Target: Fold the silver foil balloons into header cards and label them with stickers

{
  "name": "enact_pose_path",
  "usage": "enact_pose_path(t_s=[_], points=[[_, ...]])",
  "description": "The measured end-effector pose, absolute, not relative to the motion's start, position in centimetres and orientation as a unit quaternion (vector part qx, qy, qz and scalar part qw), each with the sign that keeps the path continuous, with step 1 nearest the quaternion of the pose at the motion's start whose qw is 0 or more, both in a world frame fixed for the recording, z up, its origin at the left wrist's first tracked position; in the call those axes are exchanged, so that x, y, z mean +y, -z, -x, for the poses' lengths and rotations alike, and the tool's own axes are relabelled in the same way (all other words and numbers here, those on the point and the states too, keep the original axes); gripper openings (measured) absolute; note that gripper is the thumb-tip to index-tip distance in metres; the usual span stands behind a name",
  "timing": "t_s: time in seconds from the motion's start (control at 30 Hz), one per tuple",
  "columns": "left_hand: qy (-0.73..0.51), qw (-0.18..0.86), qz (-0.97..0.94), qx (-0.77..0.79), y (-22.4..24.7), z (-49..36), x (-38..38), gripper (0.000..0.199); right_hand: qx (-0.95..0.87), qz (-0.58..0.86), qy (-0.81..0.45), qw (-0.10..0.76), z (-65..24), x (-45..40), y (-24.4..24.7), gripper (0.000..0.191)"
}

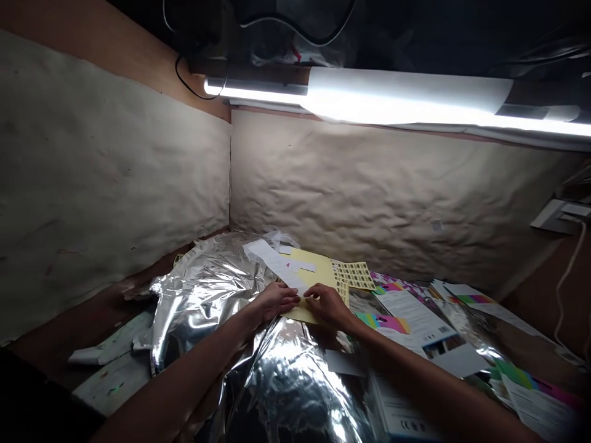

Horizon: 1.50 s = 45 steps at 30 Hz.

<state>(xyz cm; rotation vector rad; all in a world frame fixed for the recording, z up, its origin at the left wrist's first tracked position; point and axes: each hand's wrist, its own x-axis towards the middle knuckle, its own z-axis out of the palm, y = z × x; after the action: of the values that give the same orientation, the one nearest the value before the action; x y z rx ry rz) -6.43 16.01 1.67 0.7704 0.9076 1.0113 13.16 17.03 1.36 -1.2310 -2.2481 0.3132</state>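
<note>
A yellow sheet (318,266), probably paper, lies across crinkled silver film (240,261). My left hand (275,300) rests with its fingers stretched out at the sheet's near left edge, beside the lower end of a long white paper strip (270,257). Just to the right, my right hand (327,303) is over the same sheet with its fingers curled and pressed together; whatever is between the fingertips is too small to see. A small white slip (305,266) with a pink mark lies on the sheet. Beyond my right hand are yellow sticker sheets (353,274) printed with small dark labels.
Printed cards with rainbow-coloured edges (415,314) cover the right side. A white printed box (399,409) stands at the near right. Papered walls enclose the left and back, a lit tube lamp (263,93) crosses overhead, and a white cable (564,283) hangs at the right.
</note>
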Motion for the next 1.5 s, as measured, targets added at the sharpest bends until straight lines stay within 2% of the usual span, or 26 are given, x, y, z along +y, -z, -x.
enact_pose_path(t_s=[0.13,0.43,0.67,0.77,0.97,1.13,1.27,1.4,1.5], points=[[-0.519,0.666,-0.356,0.400,-1.4,6.0,16.1,0.035,-0.857,0.412,-0.089,0.295,-12.0,16.1,-1.9,0.021],[-0.570,0.535,-0.460,0.420,-1.4,5.7,16.1,0.026,-0.853,0.356,-0.064,0.377,-11.3,16.0,-5.5,0.020],[-0.565,0.377,-0.573,0.459,-2.5,5.7,15.2,0.007,-0.882,0.349,0.008,0.318,-10.3,16.9,-6.0,0.015],[-0.559,0.341,-0.591,0.472,-2.7,5.8,15.0,0.011,-0.885,0.352,0.023,0.305,-10.2,16.9,-6.2,0.014],[-0.547,0.343,-0.593,0.481,-2.8,5.7,15.1,0.014,-0.873,0.376,0.018,0.310,-10.2,17.5,-6.3,0.015],[-0.533,0.383,-0.569,0.495,-2.1,5.9,15.7,0.015,-0.815,0.443,0.006,0.374,-10.6,18.3,-7.6,0.015],[-0.520,0.436,-0.529,0.509,-1.1,6.1,16.5,0.032,-0.809,0.401,0.054,0.427,-9.8,16.0,-8.1,0.017],[-0.531,0.430,-0.500,0.532,-0.8,6.6,17.1,0.043,-0.914,0.244,0.084,0.312,-8.6,12.4,-7.2,0.021],[-0.507,0.442,-0.495,0.551,-1.3,7.4,17.3,0.036,-0.927,0.239,0.061,0.284,-9.8,10.8,-7.3,0.028]])
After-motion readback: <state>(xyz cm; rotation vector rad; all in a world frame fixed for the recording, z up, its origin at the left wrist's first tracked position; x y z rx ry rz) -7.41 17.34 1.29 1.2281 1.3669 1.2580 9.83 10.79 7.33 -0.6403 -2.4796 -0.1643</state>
